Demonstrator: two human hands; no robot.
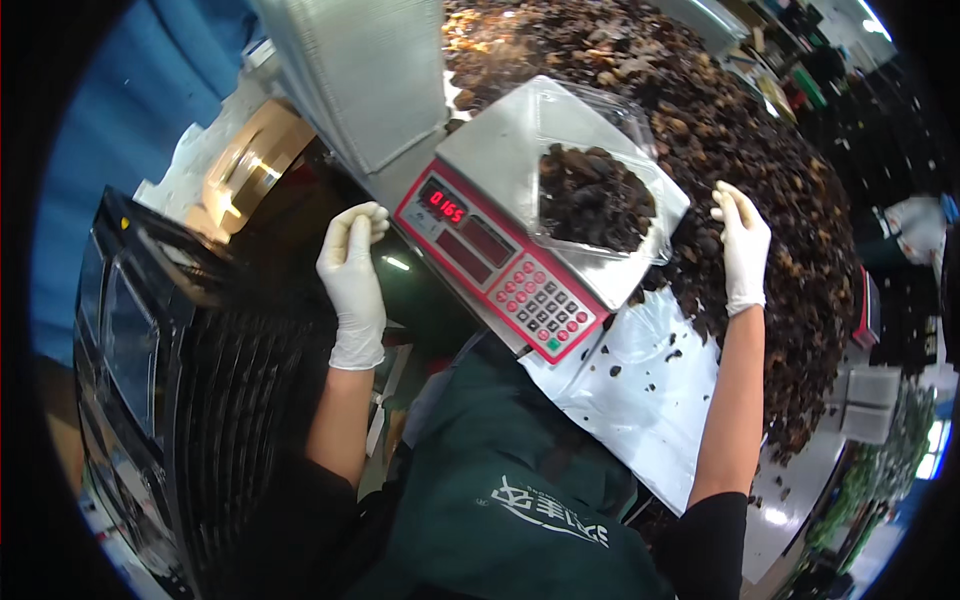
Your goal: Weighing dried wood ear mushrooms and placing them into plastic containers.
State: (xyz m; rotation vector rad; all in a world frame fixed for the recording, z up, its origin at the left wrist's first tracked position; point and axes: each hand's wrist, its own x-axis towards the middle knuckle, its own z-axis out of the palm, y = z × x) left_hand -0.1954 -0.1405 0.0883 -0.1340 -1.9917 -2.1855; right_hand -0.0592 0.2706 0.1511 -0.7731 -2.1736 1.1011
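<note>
A red-framed electronic price scale (501, 259) with a steel pan (495, 157) stands before me, its display lit with red digits. On the pan sits a clear plastic clamshell box (551, 142), its lid folded back. Dark dried pieces (596, 195), apparently wood ear fungus, fill the box. My left hand (352, 259), in a white glove, is raised left of the scale with thumb and curled fingertips together; no object shows in it. Right of the scale, my right hand (739, 232), also gloved, hovers by the loose fungus with fingers loosely bent and nothing visible in them.
A large heap of loose fungus (780, 217) spreads behind and right of the scale. White plastic sheeting (637, 375) bears scattered crumbs. A pale box-like container (375, 75) stands behind left. Stacked black plastic trays (232, 420) and a cardboard box (259, 161) are at left.
</note>
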